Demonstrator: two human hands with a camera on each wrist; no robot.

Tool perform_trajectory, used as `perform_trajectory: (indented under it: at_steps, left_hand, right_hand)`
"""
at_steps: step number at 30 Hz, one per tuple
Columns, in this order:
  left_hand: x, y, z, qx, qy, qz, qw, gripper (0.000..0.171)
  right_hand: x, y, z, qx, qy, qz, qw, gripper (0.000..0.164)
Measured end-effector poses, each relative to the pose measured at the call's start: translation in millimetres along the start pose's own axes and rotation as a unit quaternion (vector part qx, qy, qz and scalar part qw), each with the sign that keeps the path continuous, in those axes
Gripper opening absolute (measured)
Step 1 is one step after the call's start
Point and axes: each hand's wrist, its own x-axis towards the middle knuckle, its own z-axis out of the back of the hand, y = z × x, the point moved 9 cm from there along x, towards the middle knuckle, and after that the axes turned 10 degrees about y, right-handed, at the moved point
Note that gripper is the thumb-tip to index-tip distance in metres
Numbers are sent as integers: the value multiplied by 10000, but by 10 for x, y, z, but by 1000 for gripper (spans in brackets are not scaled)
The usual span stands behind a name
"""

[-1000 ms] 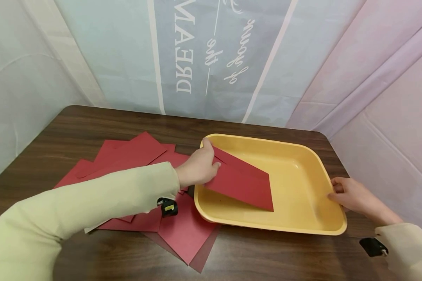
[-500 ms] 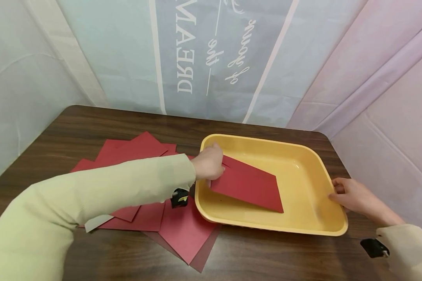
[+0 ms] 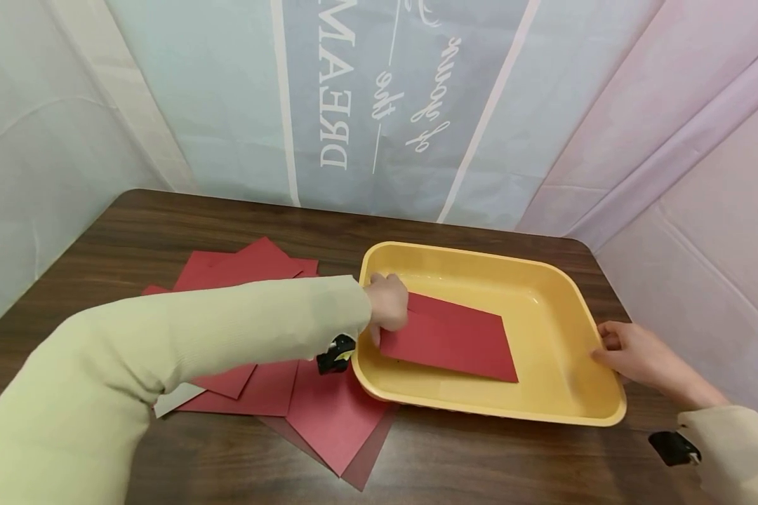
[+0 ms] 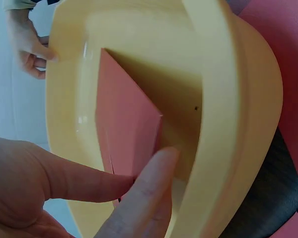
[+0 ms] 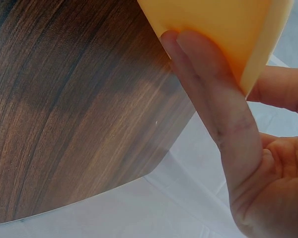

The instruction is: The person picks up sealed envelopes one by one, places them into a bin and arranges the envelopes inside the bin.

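Observation:
Inside the left end of a yellow plastic tray [image 3: 546, 351], my left hand [image 3: 388, 301] pinches the near end of a red envelope [image 3: 451, 340]. The envelope slants low over the tray floor, its far end toward the middle. In the left wrist view, the thumb and fingers [image 4: 149, 193] meet at the envelope's end and cover it. My right hand [image 3: 632, 354] grips the tray's right rim, thumb on the inner side. In the right wrist view, fingers [image 5: 223, 99] lie along the outside of the tray wall [image 5: 208, 20].
Several red envelopes [image 3: 337, 414] lie overlapped on the dark wooden table [image 3: 240, 463], left of the tray and partly beneath the left forearm. A white corner [image 3: 173, 398] sticks out of the pile. A printed cloth [image 3: 227, 105] hangs behind the table.
My left hand has moved right and down into the tray from its left rim, carrying the red envelope farther in and lower. The right hand stays on the rim.

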Motion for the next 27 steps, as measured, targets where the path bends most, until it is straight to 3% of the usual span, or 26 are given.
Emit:
perform_trajectory:
  at_steps: [9, 19, 27]
  left_hand:
    - [94, -63, -109, 777, 187, 109, 9967, 12]
    - [118, -54, -132, 710, 346, 91, 9968, 17]
    - [56, -33, -132, 1133, 440, 44, 9926, 13]
  right_hand:
    - [-6, -6, -12, 94, -1, 22, 10000, 37]
    - [-14, 2, -19, 156, 8, 52, 9999, 34]
    - [-11, 7, -17, 157, 10, 46, 9999, 35]
